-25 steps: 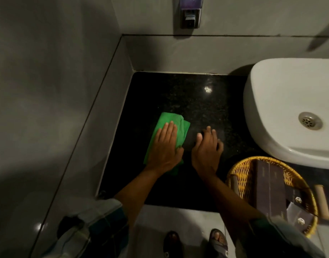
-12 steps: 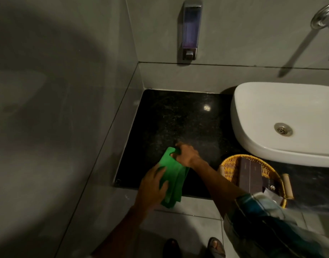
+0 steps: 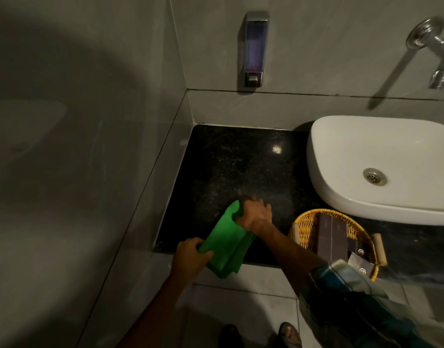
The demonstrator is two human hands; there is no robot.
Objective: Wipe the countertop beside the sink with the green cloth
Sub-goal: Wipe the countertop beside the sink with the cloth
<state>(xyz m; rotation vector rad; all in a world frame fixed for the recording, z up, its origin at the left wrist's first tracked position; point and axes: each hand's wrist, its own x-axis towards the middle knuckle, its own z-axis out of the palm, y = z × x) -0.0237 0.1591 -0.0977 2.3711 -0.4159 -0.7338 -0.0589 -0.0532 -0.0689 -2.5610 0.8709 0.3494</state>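
Observation:
The green cloth (image 3: 228, 243) hangs folded between both hands over the front edge of the black speckled countertop (image 3: 241, 167). My right hand (image 3: 254, 213) grips its upper end, resting near the counter's front. My left hand (image 3: 190, 254) pinches the lower end, just off the counter's front edge. The white sink (image 3: 381, 156) stands to the right of the countertop.
A wicker basket (image 3: 306, 227) with dark boxes and sachets sits on the counter at the front, beside the sink. A soap dispenser (image 3: 253, 50) hangs on the back wall and a chrome tap (image 3: 436, 56) juts out at the right. Grey tiled walls close the left and back.
A second ago my left hand pressed the cloth flat on the counter with my right hand beside it. Both hands have since gathered the cloth and lifted it toward the front edge.

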